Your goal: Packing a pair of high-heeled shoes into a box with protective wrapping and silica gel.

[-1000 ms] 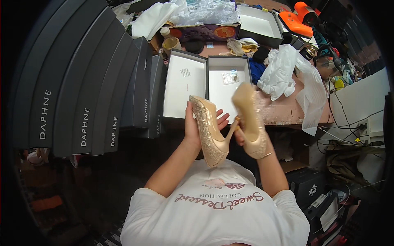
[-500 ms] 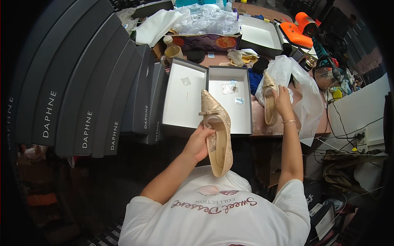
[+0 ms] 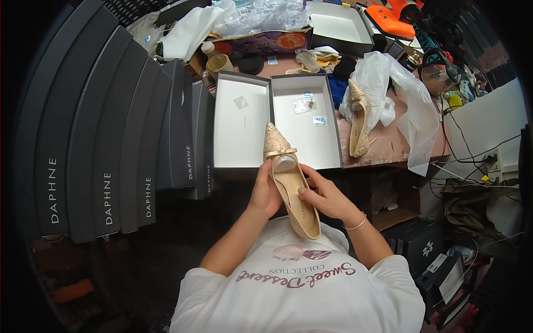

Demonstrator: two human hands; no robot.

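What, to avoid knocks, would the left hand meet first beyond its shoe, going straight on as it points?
Probably the open box, though depth is unclear: the left hand might pass above it.

The pink flat worktop (image 3: 392, 142) is being lit brightly, apparently from above, while the lower left is being lost in shadow. Pale highlights are being thrown by crumpled translucent plastic bags (image 3: 266, 19). The gold pointed bow-trimmed shoe (image 3: 288, 178) is being rendered sharply; tall dark-grey cardboard boxes (image 3: 91, 150) are being curved by fisheye distortion, the corners blackened.
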